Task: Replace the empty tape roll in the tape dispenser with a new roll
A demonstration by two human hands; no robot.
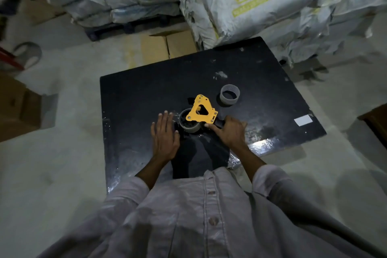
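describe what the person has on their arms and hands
Both hands, left hand and right hand, are bare: no gloves, rings or watch visible. The pale, wrinkled button-up shirt has long sleeves pushed up to about mid-forearm, leaving wrists and lower forearms uncovered.

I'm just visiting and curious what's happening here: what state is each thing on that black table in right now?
Tape dispenser: lying on its side, a roll mounted.
Grey core: off the dispenser, standing apart.
Left hand: open, flat beside the roll.
Right hand: gripping the dispenser's handle.
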